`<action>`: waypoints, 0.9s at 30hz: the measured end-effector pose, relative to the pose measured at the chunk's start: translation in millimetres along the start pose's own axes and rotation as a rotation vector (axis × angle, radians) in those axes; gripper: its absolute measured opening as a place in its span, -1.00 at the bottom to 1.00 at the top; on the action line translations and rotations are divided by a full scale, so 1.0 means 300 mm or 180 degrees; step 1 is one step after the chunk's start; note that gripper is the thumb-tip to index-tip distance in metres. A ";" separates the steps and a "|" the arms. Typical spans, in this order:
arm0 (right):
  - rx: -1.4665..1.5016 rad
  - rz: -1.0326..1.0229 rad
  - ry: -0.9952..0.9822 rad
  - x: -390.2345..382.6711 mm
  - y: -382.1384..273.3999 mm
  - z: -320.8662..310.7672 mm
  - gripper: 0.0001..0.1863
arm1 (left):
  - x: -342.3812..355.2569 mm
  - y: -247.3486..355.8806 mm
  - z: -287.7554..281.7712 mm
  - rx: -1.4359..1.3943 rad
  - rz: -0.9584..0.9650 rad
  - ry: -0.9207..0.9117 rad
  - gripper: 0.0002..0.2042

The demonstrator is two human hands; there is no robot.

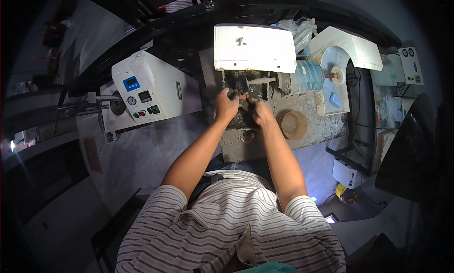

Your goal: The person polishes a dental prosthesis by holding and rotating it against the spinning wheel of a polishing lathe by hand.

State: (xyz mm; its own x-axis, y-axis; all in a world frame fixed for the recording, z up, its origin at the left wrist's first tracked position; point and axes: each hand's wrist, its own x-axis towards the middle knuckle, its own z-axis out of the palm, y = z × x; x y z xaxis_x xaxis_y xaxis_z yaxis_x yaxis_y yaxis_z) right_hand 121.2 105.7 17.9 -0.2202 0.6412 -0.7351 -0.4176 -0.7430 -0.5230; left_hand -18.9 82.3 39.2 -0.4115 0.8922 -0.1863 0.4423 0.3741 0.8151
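In front of me, my left hand (228,105) and my right hand (262,113) reach into a grimy work tray (231,152). The fingers of both are bent around a small pinkish piece (243,96), mostly covered by them; its kind is too small to make out. Just beyond my fingertips is a dark, wet wheel-like part (241,83) with a pale tapered rod (261,80) beside it. A white hood (254,48) juts out above this spot. Right of my right hand stands a round tan bowl (293,125), caked with grey slurry.
A clear bluish plastic bottle (306,77) lies sideways by a white curved housing (364,51). A blue lump (336,100) rests inside that housing. To the left stands a white control box (153,91) with gauge and buttons. A crumpled plastic bag (301,31) sits at the back.
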 end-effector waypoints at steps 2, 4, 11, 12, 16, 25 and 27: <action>0.0347 -0.0012 -0.0091 0.053 -0.013 0.002 -0.79 | 0.043 0.028 0.025 -0.0749 -0.0627 0.0031 -0.77; 0.0340 -0.0028 0.0048 0.094 -0.014 -0.018 -0.79 | 0.041 0.079 0.031 -0.0580 -0.0607 0.0141 -0.82; -0.0660 -0.0747 0.0380 -0.058 -0.012 -0.041 -0.80 | -0.042 0.029 0.008 -0.1447 -0.0533 -0.0303 -0.77; -0.0951 -0.1126 0.0228 -0.109 -0.022 -0.043 -0.79 | -0.068 0.035 0.002 -0.1640 -0.0332 -0.0493 -0.68; -0.1984 -0.1475 0.0380 -0.197 -0.050 -0.093 -0.77 | -0.122 -0.022 0.018 -0.1386 0.0109 -0.0556 -0.68; -0.2463 -0.2216 0.0918 -0.319 -0.239 -0.308 -0.70 | -0.216 0.039 -0.028 -0.0233 0.0504 -0.0688 -0.67; -0.2403 -0.2212 0.1251 -0.306 -0.286 -0.472 -0.72 | -0.257 0.047 -0.040 -0.0177 0.0487 -0.0675 -0.69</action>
State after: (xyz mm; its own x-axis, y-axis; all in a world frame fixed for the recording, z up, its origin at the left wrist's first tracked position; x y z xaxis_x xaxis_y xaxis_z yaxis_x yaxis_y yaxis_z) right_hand 302.2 83.5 69.3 0.2063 0.9591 -0.1939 0.3347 -0.2553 -0.9071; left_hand 9.6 15.8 71.6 -0.1644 0.9726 -0.1645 0.4395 0.2216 0.8705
